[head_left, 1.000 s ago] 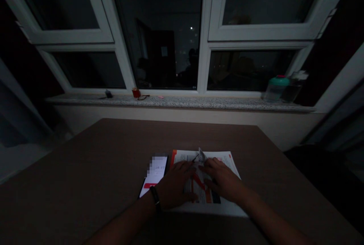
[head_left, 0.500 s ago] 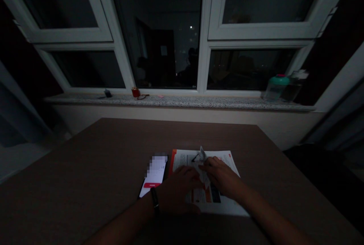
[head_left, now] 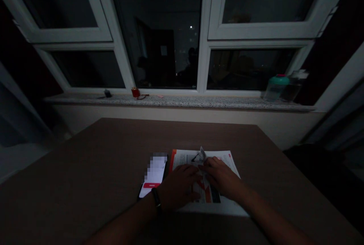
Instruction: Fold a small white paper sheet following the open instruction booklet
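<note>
Paper (head_left: 203, 179), folded, lies between left hand (head_left: 182, 186) and right hand (head_left: 223, 176), atop printed sheet (head_left: 227, 205); long axis runs away from person; raised tip (head_left: 201, 154) nearer right hand; fingers bent, grip cannot be told.

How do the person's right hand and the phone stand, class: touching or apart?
Apart. The head view shows it plainly: the right hand is over the printed sheet, and the left hand lies between it and the phone.
</note>
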`<action>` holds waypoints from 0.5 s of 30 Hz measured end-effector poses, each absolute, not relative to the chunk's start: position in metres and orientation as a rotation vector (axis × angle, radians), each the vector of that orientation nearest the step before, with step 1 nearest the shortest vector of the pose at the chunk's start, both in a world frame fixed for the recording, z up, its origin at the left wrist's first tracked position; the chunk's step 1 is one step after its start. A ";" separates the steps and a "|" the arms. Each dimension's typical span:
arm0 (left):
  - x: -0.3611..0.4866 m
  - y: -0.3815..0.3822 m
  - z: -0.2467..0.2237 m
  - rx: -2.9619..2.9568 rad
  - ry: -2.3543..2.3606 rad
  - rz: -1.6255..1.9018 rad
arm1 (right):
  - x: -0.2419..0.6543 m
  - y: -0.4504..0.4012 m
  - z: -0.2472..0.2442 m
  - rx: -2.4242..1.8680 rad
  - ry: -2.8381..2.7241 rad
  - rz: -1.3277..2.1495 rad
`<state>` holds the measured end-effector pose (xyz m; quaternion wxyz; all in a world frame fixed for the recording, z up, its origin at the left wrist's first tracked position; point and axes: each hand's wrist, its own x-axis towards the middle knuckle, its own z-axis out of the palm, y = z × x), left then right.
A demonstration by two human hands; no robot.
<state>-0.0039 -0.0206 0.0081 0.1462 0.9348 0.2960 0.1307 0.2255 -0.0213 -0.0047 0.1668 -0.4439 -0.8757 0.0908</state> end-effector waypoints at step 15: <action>-0.007 -0.019 0.008 2.716 0.780 0.337 | 0.223 -0.028 0.003 -1.289 -2.464 0.306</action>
